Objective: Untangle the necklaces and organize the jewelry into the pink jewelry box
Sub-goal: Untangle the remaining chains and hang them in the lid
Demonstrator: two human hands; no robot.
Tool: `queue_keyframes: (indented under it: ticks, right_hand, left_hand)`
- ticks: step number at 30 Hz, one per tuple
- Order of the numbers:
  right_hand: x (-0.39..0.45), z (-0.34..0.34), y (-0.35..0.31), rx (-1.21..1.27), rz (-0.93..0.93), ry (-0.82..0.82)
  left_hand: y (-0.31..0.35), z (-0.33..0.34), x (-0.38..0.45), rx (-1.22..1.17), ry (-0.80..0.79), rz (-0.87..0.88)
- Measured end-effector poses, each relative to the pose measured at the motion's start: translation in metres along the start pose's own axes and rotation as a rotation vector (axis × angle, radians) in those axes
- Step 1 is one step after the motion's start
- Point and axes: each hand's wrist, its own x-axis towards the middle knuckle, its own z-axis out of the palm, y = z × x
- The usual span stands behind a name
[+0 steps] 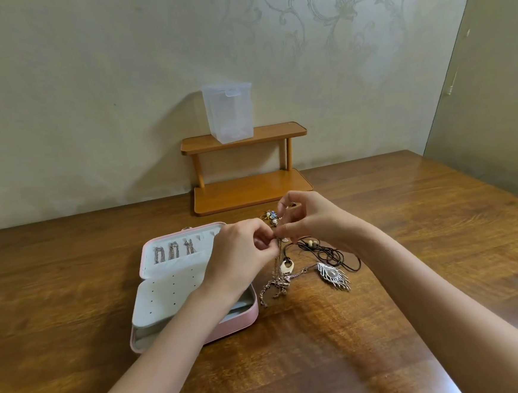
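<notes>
At centre frame, the left hand (243, 250) and right hand (309, 217) pinch a thin gold chain (277, 257) between curled fingertips. It looks light, limp and snag-prone; best held near the knot (278, 283).

Pink outside on the jewelry box (240, 323), white inside, with small dark dots across the panel (166, 296) and greyish chains (172, 251) hung in the lid. Warm brown with darker streaked grain on the table (410, 246). Orange-brown on the little shelf (251, 190). Clear and faintly frosted on the plastic container (228, 112). Pale beige on the wall (88, 85), with a grey-gold floral scroll pattern toward the right. Gold on the held chain (277, 263), black on the cord (333, 254), silver on the feather pendant (333, 275), blue and gold on the small cluster (271, 215).
</notes>
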Motion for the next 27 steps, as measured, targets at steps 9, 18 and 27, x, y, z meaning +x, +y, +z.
queue_keyframes:
  ticks: [9, 18, 27]
  right_hand:
    - [0.001, -0.005, -0.007, 0.030, 0.094, -0.094]
    - [-0.002, -0.009, 0.008, 0.294, 0.198, -0.027]
    - [0.000, -0.009, 0.003, 0.647, 0.177, -0.084]
  left_hand:
    - [-0.004, -0.003, 0.002, 0.011, -0.028, 0.076]
    - [-0.011, -0.004, -0.004, -0.088, -0.055, 0.071]
    - [0.006, -0.008, 0.002, -0.587, -0.042, -0.300]
